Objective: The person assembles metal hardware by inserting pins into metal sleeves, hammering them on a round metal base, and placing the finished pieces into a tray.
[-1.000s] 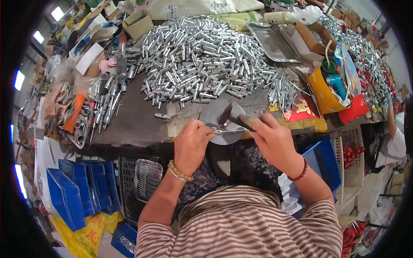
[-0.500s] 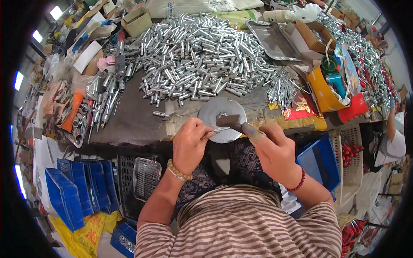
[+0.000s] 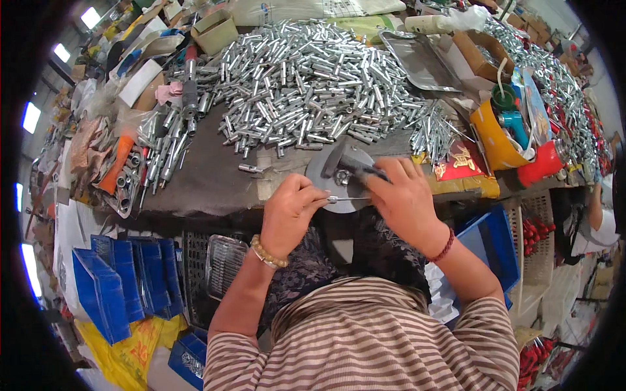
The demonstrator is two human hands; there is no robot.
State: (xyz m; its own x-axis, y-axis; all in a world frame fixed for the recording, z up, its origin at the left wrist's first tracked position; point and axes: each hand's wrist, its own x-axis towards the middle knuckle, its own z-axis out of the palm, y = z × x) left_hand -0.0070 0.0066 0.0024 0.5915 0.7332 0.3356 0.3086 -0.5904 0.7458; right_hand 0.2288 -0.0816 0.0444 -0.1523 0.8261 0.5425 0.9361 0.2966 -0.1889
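Lying near the table's [image 3: 205, 166] left end was an orange handle [image 3: 119, 163]. Left hand [image 3: 288, 212] was pretty much closed, pinching a small tube [image 3: 333, 199] at the front edge, by a grey disc [image 3: 318, 174]. Thin rod [image 3: 354, 199] ran from the tube to the right hand [image 3: 405, 203], which was curled round a hammer [image 3: 357, 164]; couldn't tell if it gripped the rod too. Red packet [image 3: 456, 164] sat further right.

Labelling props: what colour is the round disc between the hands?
Grey disc, best seen in the head view.
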